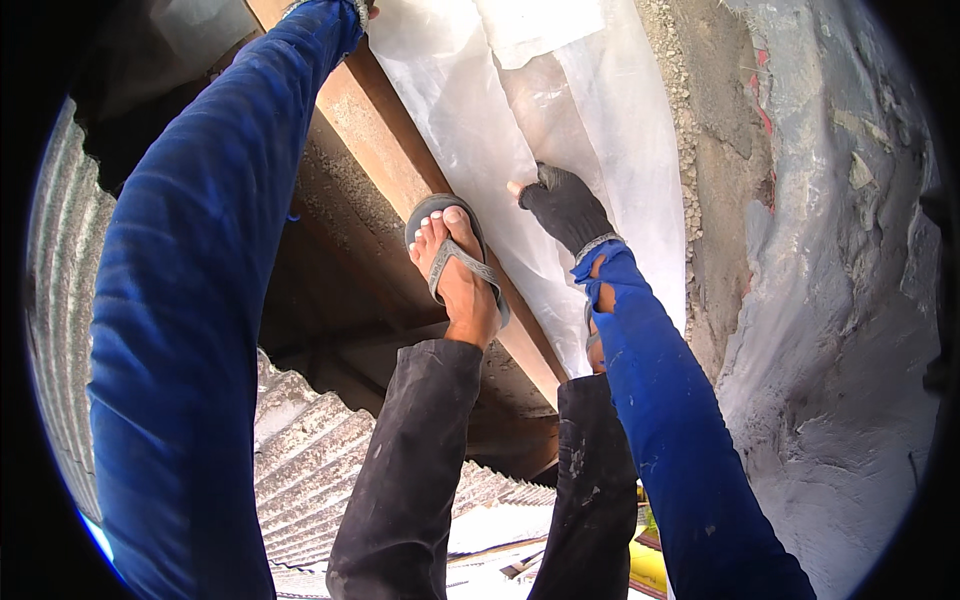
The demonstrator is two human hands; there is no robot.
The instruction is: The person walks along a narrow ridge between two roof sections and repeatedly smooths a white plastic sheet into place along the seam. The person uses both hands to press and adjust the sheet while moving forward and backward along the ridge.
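Note:
My right hand [566, 206], in a dark glove with the thumb tip bare, rests against translucent white plastic sheeting [640, 150]. Its other fingers are hidden from me, so their grip does not show. My left arm stretches far up in a blue sleeve. Only a sliver of my left hand [373, 11] appears at the top edge, near the upper end of a wooden beam [375, 120]; what it touches is out of sight. On the beam stands one of my feet in a grey flip-flop [484, 270]. My other foot is mostly covered by the right sleeve.
Left of the beam is a dark opening [320, 270] with timbers below. Corrugated roofing sheets [310, 440] lie at the lower left. A rough mortar edge [715, 170] and a grey plastered wall [830, 330] bound the right side. Something yellow [648, 568] shows far below.

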